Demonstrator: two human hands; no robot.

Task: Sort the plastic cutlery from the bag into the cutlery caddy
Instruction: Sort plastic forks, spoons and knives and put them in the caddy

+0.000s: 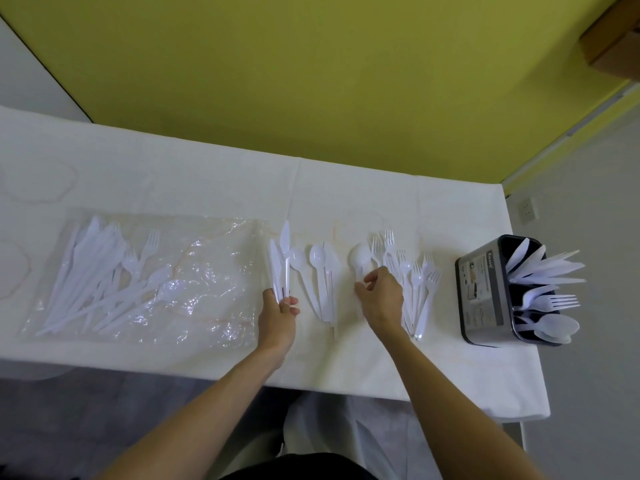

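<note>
Mid-sort here: the left hand [278,308] wraps its fingers round the handles of a knife bundle [281,258] on the table [207,174], while the right hand [382,294] pinches a lone spoon [361,256] by its stem, with the spoon pile [320,271] on one side and the forks [415,275] on the other. Next, I'd say, those knives go across to the caddy [479,289] at the right edge, into the far compartment, with the fork heap and the fanned-out handles in the way. The clear bag [207,265] on the left holds plenty more
</note>
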